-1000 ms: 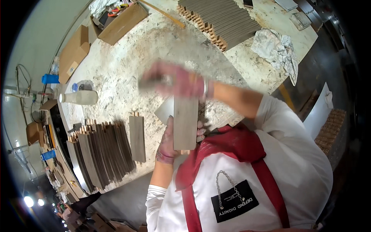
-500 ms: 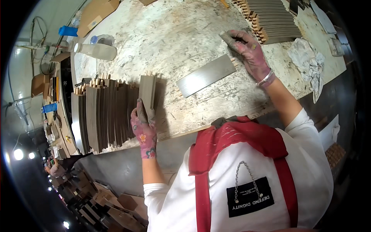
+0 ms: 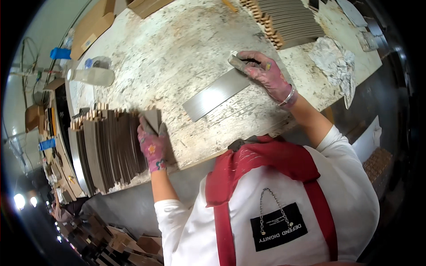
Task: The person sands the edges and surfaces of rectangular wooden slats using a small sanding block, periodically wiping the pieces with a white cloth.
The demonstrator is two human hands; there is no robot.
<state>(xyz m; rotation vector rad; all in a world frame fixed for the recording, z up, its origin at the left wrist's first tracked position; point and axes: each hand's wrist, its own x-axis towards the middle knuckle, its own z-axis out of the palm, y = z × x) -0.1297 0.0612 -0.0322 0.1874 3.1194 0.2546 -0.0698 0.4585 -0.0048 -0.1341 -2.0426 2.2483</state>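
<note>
A flat strip (image 3: 216,94) is laid on the worktable (image 3: 168,48), between a row of upright panels (image 3: 108,148) at the left and a stack of strips (image 3: 288,20) at the far right. A crumpled rag (image 3: 335,62) is placed right of the strip; a bottle (image 3: 91,76) is laid behind the panels.

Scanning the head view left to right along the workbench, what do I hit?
Clear plastic bottle → row of upright brown panels → left hand → flat grey strip → right hand → crumpled rag.
</note>
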